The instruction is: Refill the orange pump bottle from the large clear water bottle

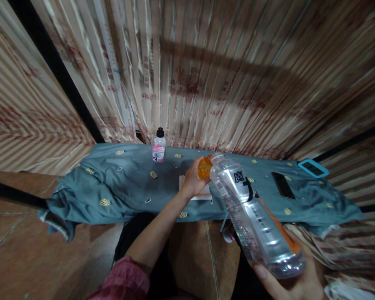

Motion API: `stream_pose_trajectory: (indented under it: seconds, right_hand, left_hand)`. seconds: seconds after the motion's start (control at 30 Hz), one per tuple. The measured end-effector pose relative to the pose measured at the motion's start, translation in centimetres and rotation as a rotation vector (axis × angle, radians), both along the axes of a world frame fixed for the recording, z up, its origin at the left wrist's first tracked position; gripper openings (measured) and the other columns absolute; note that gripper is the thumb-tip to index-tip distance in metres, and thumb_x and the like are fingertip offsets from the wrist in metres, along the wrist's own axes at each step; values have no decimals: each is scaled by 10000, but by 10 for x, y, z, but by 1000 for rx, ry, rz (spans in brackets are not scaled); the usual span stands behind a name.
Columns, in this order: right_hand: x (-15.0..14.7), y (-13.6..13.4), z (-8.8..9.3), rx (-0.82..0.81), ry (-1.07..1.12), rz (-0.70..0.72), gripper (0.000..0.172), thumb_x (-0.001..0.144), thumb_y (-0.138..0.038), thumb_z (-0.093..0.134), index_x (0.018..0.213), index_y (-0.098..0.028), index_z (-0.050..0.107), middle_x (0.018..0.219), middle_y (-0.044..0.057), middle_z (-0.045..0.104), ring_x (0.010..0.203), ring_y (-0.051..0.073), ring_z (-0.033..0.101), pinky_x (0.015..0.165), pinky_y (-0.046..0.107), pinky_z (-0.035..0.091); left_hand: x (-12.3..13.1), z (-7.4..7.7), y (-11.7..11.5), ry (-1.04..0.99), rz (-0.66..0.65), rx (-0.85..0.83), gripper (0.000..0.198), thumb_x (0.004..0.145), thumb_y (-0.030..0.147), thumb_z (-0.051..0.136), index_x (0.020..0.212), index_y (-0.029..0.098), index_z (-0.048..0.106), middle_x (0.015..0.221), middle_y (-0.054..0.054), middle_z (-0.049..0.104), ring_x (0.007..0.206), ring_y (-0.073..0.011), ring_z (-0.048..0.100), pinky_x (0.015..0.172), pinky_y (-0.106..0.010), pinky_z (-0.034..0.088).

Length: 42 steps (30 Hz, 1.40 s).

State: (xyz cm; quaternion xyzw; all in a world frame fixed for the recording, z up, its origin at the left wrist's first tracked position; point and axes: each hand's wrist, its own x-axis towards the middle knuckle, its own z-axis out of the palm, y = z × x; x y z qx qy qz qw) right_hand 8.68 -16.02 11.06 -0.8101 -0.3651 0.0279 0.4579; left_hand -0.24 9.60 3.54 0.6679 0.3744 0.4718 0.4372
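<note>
My right hand (295, 281) is wrapped round the base of a large clear plastic bottle (253, 216) with a silver and orange label, held tilted with its neck pointing up and left. My left hand (193, 179) grips the orange cap (204, 167) at the bottle's mouth. The cap sits beside the neck; whether it is on or off I cannot tell. Under my left hand a white folded tissue or cloth (203, 192) lies on the blue-grey patterned cloth (118, 187) that covers a low table.
A small bottle with a black cap and pink label (159, 146) stands at the table's back edge. A black phone (283, 185) and a blue-framed device (313, 168) lie at the right. Striped curtains hang behind. Tiled floor lies below.
</note>
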Motion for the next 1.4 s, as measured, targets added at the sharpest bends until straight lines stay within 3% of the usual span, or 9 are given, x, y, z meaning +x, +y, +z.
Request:
stream_pose_trajectory:
  seconds: [0.63, 0.93, 1.4]
  right_hand:
    - [-5, 3, 7, 16, 31, 19, 816, 699, -683, 683, 1293, -145, 529, 1242, 167, 614, 1153, 379, 596, 1039, 530, 410]
    - [1, 1, 2, -5, -10, 17, 937, 661, -748, 678, 1330, -116, 502, 1247, 194, 602, 1170, 406, 576, 1038, 555, 402]
    - [0, 1, 5, -25, -38, 15, 842, 687, -714, 670, 1303, -160, 521, 1235, 147, 629, 1154, 362, 612, 1011, 463, 460]
  left_hand:
    - [0, 0, 0, -7, -9, 6, 672, 684, 201, 811, 1290, 213, 521, 1272, -89, 681, 1192, -276, 655, 1067, -446, 507]
    - [0, -2, 0, -8, -16, 9, 682, 680, 178, 802, 1296, 209, 513, 1284, -91, 677, 1189, -272, 659, 1057, -435, 513]
    - [-1, 0, 0, 5, -2, 18, 676, 683, 186, 808, 1293, 205, 517, 1303, -102, 669, 1197, -274, 657, 1060, -434, 515]
